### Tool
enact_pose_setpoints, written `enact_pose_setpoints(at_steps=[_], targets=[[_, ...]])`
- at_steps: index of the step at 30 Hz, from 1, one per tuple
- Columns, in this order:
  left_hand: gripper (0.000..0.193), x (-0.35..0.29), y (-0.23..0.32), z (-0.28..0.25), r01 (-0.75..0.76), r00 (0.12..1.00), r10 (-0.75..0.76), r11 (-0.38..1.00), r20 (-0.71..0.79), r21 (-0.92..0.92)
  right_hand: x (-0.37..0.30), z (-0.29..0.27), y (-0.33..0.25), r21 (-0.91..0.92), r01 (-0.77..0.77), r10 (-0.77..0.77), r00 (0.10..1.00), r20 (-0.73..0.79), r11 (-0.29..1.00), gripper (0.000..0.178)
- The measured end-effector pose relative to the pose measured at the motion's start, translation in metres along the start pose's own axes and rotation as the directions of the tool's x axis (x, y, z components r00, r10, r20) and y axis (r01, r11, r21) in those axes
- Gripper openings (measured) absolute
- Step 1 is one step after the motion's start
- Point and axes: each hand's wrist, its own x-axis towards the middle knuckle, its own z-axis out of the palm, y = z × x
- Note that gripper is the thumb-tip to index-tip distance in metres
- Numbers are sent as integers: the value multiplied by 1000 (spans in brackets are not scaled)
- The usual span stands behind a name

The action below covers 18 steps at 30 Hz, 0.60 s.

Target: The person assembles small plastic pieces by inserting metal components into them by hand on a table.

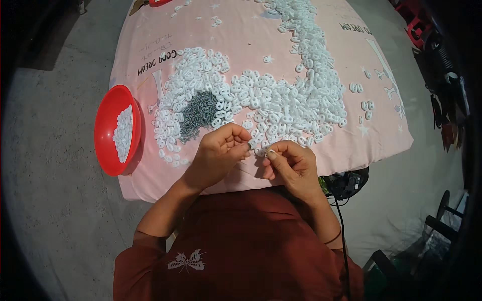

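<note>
My left hand [221, 153] and my right hand [290, 163] meet over the near edge of a pink cloth [251, 30]. Their fingertips pinch a small white plastic piece [259, 150] between them. Which hand holds a screw I cannot tell. Just beyond the hands lies a wide heap of white plastic pieces [281, 100]. A small pile of dark grey screws [197, 114] sits inside the heap, left of centre, a little beyond my left hand.
A red bowl [106, 133] with several white pieces stands at the cloth's left edge on the grey floor. A black cable and device [345, 183] lie to my right. Dark tools and red objects [419, 27] sit at the far right.
</note>
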Motion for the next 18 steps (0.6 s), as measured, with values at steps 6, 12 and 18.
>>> enact_pose_setpoints(at_steps=[6, 12, 18], targets=[[18, 3, 8, 6, 149, 989, -144, 973, 43, -175, -1, 1, -1, 4, -6, 6, 1000, -18, 1000, 12], [16, 2, 6, 12, 148, 988, -136, 963, 68, -223, -1, 1, 1, 27, 4, -4, 1000, -14, 1000, 12], [19, 2, 6, 9, 160, 986, -146, 958, 76, -239, -1, 1, -1, 21, -3, 3, 1000, -13, 1000, 12]])
